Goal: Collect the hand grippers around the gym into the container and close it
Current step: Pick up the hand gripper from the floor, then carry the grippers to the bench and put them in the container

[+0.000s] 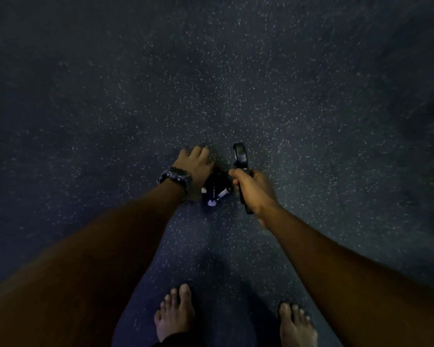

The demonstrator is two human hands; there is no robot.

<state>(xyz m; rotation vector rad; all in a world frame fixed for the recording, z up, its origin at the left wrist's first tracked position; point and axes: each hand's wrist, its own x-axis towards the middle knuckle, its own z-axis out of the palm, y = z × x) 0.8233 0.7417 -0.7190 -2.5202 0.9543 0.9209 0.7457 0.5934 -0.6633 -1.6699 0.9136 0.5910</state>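
Observation:
My left hand (194, 165), with a dark watch on its wrist, has its back to the camera and its fingers curled around a black hand gripper (217, 187). That gripper's metal spring and pale knob stick out beside the palm. My right hand (254, 190) is closed around a second black hand gripper (240, 156). One of its handles points up and away, and the other runs down past my wrist. The two hands are close together above the floor. No container is in view.
Dark rubber gym floor (236, 83) with pale speckles fills the whole view. My two bare feet (176, 314) stand at the bottom edge, below the hands. The lighting is dim.

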